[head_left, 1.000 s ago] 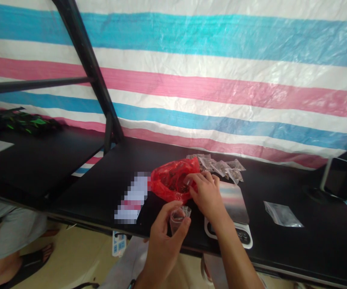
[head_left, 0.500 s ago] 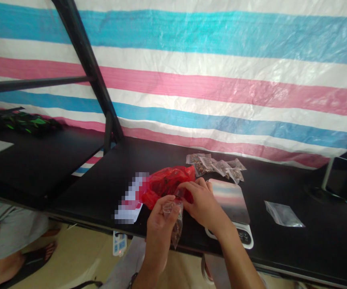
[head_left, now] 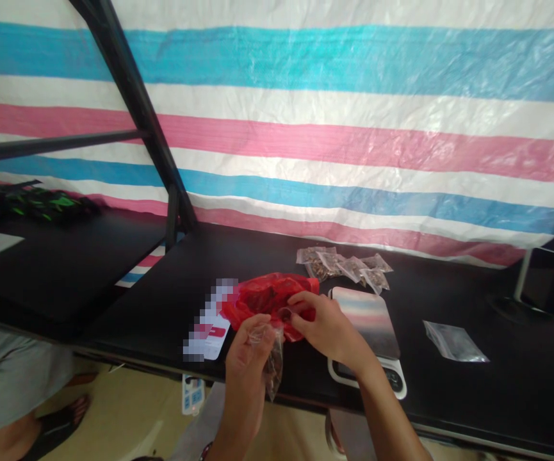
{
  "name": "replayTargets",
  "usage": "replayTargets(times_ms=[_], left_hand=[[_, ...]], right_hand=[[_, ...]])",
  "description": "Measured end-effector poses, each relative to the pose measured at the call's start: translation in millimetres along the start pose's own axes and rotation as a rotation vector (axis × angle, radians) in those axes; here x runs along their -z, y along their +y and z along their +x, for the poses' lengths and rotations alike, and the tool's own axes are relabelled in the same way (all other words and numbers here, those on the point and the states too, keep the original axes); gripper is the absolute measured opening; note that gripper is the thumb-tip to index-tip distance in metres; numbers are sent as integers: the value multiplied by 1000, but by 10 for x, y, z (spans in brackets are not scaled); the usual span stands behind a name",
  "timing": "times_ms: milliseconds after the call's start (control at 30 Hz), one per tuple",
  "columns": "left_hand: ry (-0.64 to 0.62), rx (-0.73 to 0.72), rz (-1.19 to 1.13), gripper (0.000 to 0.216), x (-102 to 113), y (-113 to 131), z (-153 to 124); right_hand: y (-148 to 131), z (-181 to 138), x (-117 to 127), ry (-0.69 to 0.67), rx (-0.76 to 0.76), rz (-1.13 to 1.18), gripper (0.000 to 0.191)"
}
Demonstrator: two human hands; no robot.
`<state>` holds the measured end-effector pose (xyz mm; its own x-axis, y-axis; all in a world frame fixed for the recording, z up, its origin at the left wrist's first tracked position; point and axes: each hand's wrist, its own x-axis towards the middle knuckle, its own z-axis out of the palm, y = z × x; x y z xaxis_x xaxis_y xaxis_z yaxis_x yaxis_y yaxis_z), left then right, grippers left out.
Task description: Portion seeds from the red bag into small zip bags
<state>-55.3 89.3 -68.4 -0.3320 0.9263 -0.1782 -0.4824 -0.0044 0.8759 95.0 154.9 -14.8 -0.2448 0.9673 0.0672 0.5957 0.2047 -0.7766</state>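
My left hand is closed on the mouth of a small clear plastic bag that hangs down with dark bits inside it. Beside it my right hand pinches something small and brownish at the bag's mouth, just in front of a crumpled red plastic bag lying on the black table. A kitchen scale with a shiny plate sits right of my right hand.
Several small filled clear bags lie behind the scale. An empty clear bag lies to the right, a small screen device at far right. A white card is left of the red bag. A person's legs show at lower left.
My right hand came out of the red bag and moved to the mouth of the small clear bag. My left hand raised the small bag, which now hangs with contents inside.
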Motion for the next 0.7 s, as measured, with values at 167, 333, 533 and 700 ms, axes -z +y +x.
replayTargets(times_ms=[167, 333, 533, 700], left_hand=[[-34, -27, 39, 50, 8, 4, 8], [-112, -156, 164, 55, -44, 17, -37], [-87, -150, 165, 64, -79, -34, -87], [-153, -130, 141, 65, -37, -73, -21]], right_hand=[[49, 24, 84, -3, -66, 113, 16], [22, 4, 236, 21, 15, 208, 20], [-238, -154, 398, 23, 219, 259, 15], [-308, -272, 353, 10, 240, 28, 33]])
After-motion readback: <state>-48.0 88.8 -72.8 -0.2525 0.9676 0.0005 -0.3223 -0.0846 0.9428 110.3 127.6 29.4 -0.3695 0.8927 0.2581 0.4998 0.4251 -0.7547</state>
